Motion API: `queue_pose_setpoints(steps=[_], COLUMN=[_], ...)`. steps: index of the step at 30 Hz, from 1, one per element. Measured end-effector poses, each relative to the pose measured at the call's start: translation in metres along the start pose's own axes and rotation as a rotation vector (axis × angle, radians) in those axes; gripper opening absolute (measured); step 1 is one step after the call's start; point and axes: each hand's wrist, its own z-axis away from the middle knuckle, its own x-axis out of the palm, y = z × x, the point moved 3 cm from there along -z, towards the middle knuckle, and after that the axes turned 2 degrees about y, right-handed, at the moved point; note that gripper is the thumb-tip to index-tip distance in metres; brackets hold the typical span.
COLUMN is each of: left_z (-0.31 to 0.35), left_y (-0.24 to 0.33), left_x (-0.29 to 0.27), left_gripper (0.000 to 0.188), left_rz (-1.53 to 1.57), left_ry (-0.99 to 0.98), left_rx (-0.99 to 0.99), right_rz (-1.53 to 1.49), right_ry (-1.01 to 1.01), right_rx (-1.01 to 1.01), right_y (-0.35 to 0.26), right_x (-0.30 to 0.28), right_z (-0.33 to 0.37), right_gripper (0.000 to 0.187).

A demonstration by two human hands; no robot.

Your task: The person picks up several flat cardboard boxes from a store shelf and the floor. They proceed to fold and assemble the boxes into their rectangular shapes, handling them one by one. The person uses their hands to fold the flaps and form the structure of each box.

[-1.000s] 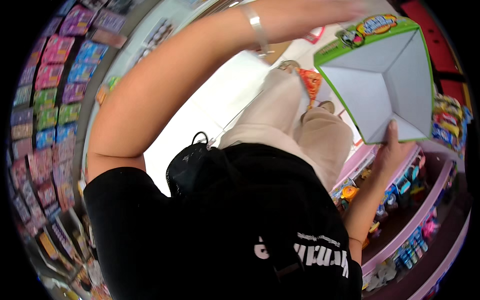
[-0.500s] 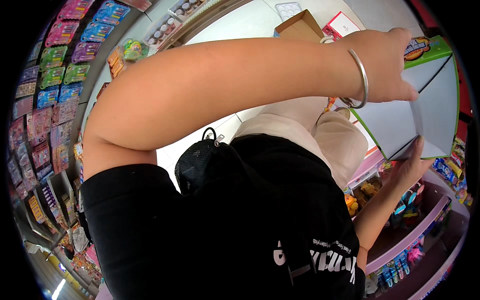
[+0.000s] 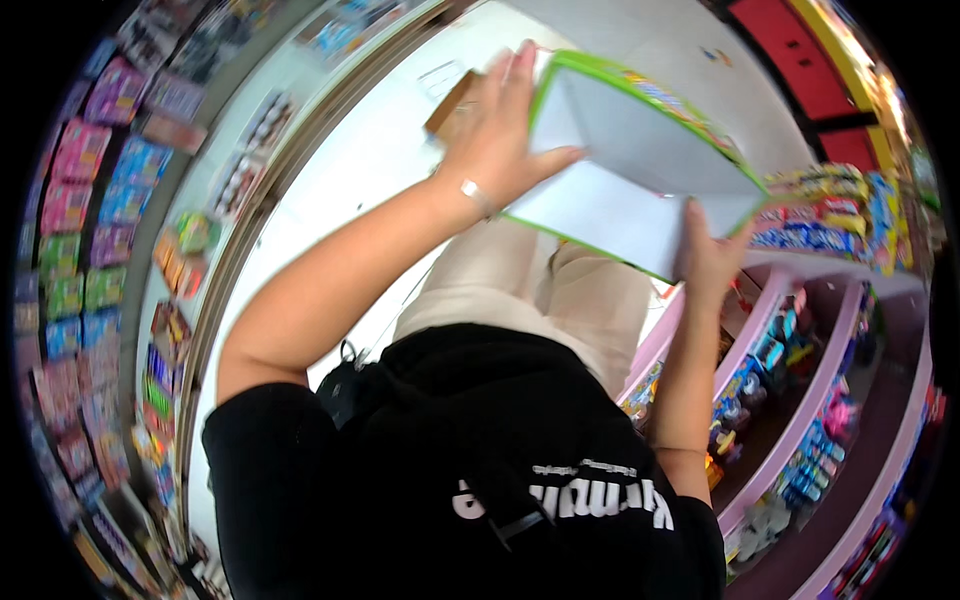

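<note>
Gripping green-edged box [image 3: 630,170], both hands

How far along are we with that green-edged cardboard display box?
Done: the green-edged white cardboard display box looks empty, only bare white walls showing inside. In hand: the left hand presses its near flap and rim, while the right hand supports the lower corner. Left: it is held in the air above the pink shelves, not set down anywhere.

You wear black short-sleeved top [image 3: 470,450], white print on front. Light beige trousers [image 3: 540,290]. Thin silver bracelet [image 3: 477,197] on your left wrist. Forearms bare, hands ungloved.
</note>
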Motion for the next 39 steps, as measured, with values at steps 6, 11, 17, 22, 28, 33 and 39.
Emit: queue_pose_setpoints(steps=[6,11,17,22,28,33,39], left_z=[-0.002,0.006,-0.015,-0.068,-0.076,-0.080,-0.089], left_y=[0.057,0.078,0.074,0.064,0.074,0.076,0.052], left_x=[0.014,0.035,0.030,-0.008,-0.014,-0.008,0.008], left_gripper=[0.098,0.094,0.054,0.023,0.030,0.033,0.040], left_rz=[-0.491,-0.377,-0.204,-0.163,-0.107,-0.051,0.074], left_ry=[-0.043,-0.271,-0.195,-0.319,-0.561,-0.535,-0.356], left_rx=[0.475,0.622,0.731,0.305,0.233,0.320,0.137], right_rz=[0.092,0.218,0.427,0.412,0.375,0.497,0.110], right_ry=[-0.015,-0.081,-0.146,-0.335,-0.426,-0.889,-0.676], right_rx=[0.055,0.113,0.235,0.285,-0.600,-0.349,-0.266], right_y=[-0.007,-0.010,-0.025,-0.020,-0.058,-0.029,-0.044], right_x=[-0.005,-0.004,-0.006,-0.004,0.021,0.041,0.029], right_z=[0.002,0.012,0.009,0.016,0.037,0.042,0.050], right_gripper=[0.055,0.052,0.052,0.050,0.042,0.022,0.032])
